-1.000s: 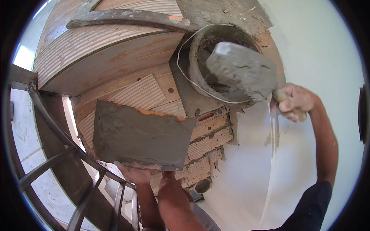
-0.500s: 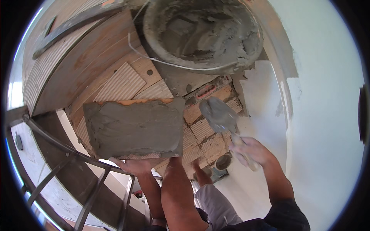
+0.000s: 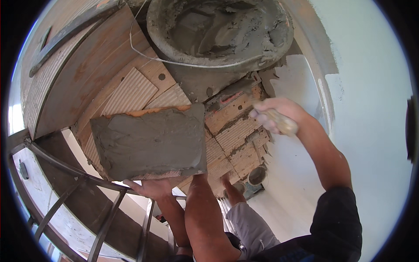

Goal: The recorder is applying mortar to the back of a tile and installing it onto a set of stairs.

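Note:
A rectangular tile (image 3: 148, 142) lies mortar side up, its top coated in wet grey mortar and its far edge showing orange. My left hand (image 3: 150, 188) grips the near edge from below, with the thumb side reaching left along it; some fingers are hidden under the tile. In my right hand (image 3: 281, 111) is a trowel, its pale, mortar-smeared handle (image 3: 286, 125) wrapped by the fingers. The blade is smeared by motion and hard to make out beyond the fist. Ahead of that hand stands a large bucket (image 3: 273, 59) of grey mortar with a thin wire handle.
Ribbed tiles (image 3: 131, 91) and tiled stair surfaces (image 3: 238, 135) spread around the work. A red-handled tool (image 3: 231, 99) lies near the bucket. A small cup (image 3: 256, 175) stands by my foot. Metal railing (image 3: 104, 181) curves along the left; a pale wall (image 3: 362, 131) rises right.
My right hand has swung forward with the trowel, toward the bucket. My left hand stays at the tile's near edge. The whole view has shifted slightly.

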`<action>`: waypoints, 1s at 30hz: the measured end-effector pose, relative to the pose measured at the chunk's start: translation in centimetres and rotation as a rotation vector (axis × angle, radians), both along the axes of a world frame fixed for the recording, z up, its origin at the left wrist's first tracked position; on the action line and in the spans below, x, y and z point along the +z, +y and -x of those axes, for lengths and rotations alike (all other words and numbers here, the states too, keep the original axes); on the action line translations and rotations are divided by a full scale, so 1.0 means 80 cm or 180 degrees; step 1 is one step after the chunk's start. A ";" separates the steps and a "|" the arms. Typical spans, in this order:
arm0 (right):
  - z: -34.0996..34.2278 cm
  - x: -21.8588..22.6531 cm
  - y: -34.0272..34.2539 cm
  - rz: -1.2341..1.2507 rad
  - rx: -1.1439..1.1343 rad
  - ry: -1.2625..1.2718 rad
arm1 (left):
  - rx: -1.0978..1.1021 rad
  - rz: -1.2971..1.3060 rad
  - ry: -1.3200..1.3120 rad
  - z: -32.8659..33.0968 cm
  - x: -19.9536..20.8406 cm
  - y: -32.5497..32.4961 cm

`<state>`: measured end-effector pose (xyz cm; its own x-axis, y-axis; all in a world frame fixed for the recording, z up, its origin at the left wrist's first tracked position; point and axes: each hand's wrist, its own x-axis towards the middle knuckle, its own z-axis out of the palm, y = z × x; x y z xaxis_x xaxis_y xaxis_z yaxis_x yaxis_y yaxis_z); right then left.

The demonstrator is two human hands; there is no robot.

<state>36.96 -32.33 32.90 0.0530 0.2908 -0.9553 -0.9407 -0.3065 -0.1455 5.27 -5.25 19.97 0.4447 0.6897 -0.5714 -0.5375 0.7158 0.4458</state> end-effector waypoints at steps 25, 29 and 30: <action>0.125 -0.039 -0.073 -0.0366 0.0314 -0.0839 | 0.0037 -0.0017 0.0178 0.001 -0.004 0.004; 0.139 -0.092 -0.042 -0.0267 0.0134 -0.0442 | 0.0073 -0.0040 0.0257 0.003 -0.004 0.006; 0.137 -0.111 -0.034 -0.0267 0.0152 -0.0443 | 0.0076 -0.0114 0.0270 0.000 -0.002 0.003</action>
